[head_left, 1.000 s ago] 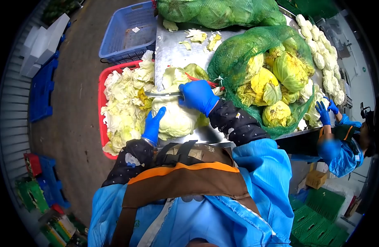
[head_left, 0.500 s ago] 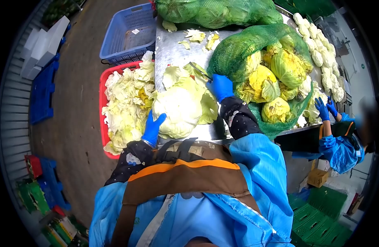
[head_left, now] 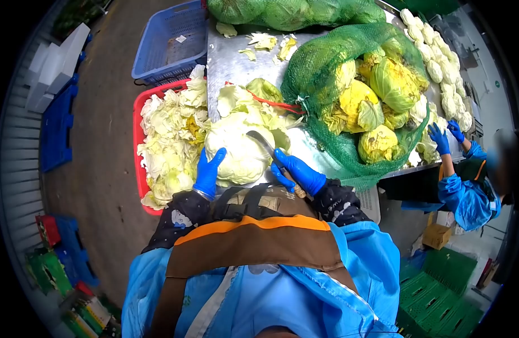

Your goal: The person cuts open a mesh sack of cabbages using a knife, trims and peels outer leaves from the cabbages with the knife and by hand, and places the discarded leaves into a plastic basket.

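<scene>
A pale, trimmed cabbage [head_left: 239,155] rests at the near edge of the metal table, with loose outer leaves behind it. My left hand [head_left: 207,172], in a blue glove, grips its left side, the thumb over its face and the other fingers along its edge. My right hand [head_left: 300,172], also gloved in blue, is closed around a knife [head_left: 262,141]. The curved blade points up and left, over the cabbage's right side; the wooden handle end shows below the hand. A red strip [head_left: 276,103] lies behind the leaves.
Left of the table [head_left: 219,56] stands a red crate [head_left: 140,132] heaped with leaves; a blue basket [head_left: 141,56] is behind it. A green net bag [head_left: 310,65] of yellowed cabbages lies right. Another filled net bag [head_left: 293,12] lies behind. A co-worker [head_left: 468,191] stands at far right.
My right hand has come down toward me with the knife, from beside the net bag to the cabbage's right side. The red strip now shows fully. My left hand stays at the cabbage.
</scene>
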Available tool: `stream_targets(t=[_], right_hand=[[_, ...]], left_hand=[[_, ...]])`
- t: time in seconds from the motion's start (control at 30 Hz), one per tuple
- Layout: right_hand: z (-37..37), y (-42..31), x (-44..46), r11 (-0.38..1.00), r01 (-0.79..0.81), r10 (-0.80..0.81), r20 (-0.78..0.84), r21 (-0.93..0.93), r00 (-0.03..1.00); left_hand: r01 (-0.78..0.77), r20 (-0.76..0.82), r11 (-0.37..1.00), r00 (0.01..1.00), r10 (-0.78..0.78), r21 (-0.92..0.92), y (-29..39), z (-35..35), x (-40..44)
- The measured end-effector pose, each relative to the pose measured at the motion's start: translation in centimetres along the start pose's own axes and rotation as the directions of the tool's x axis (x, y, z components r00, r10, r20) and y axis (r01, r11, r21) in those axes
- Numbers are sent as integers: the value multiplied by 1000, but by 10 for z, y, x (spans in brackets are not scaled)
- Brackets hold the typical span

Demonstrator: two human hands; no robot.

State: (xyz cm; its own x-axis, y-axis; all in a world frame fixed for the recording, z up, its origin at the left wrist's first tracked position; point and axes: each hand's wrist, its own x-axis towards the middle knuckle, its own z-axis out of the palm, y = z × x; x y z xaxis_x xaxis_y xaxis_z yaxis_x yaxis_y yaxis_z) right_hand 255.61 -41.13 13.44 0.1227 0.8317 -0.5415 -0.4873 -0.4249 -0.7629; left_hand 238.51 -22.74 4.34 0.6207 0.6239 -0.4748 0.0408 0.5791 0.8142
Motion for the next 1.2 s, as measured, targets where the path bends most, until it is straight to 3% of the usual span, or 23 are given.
stream_targets(t=[0.13,0.23,0.37,0.47,0.5,0.57,0.67,0.77,0.8,0.9,1.0,1.2], right_hand=[[-17,22,16,960,-139,124,77,243,989],[-6,13,13,941,-254,212,196,224,957],[-11,23,22,942,-225,165,240,249,957],[-8,23,22,977,-142,80,339,162,937],[-2,12,23,962,-265,198,496,67,845],[22,-7,22,958,-276,208,469,79,858],[23,-19,17,990,-38,-28,441,139,897],[15,-19,10,991,-1,-17,135,134,991],[1,-5,17,963,-64,32,123,262,992],[-14,9,17,994,-8,6,18,105,1000],[-10,11,22,996,-88,87,-16,-32,996],[-12,16,26,962,-192,124,316,196,941]], left_hand=[[5,-15,999,1000,-4,34,5,4,-3],[-6,-6,999,1000,6,34,1,0,1],[-2,-4,1000,1000,2,2,4,3,1],[-4,11,1000,1000,3,28,2,1,2],[-1,16,999,1000,1,48,1,-2,4],[1,5,998,1000,-2,64,-9,-12,6],[20,-25,999,1000,-19,39,-14,-14,8],[-22,26,999,999,21,29,-4,-5,6],[8,24,1000,1000,-8,12,-2,-3,3],[10,1,1000,1000,-10,-8,-1,0,2],[33,1,999,999,-33,-27,1,2,1],[-22,14,1000,1000,22,12,-6,-4,4]])
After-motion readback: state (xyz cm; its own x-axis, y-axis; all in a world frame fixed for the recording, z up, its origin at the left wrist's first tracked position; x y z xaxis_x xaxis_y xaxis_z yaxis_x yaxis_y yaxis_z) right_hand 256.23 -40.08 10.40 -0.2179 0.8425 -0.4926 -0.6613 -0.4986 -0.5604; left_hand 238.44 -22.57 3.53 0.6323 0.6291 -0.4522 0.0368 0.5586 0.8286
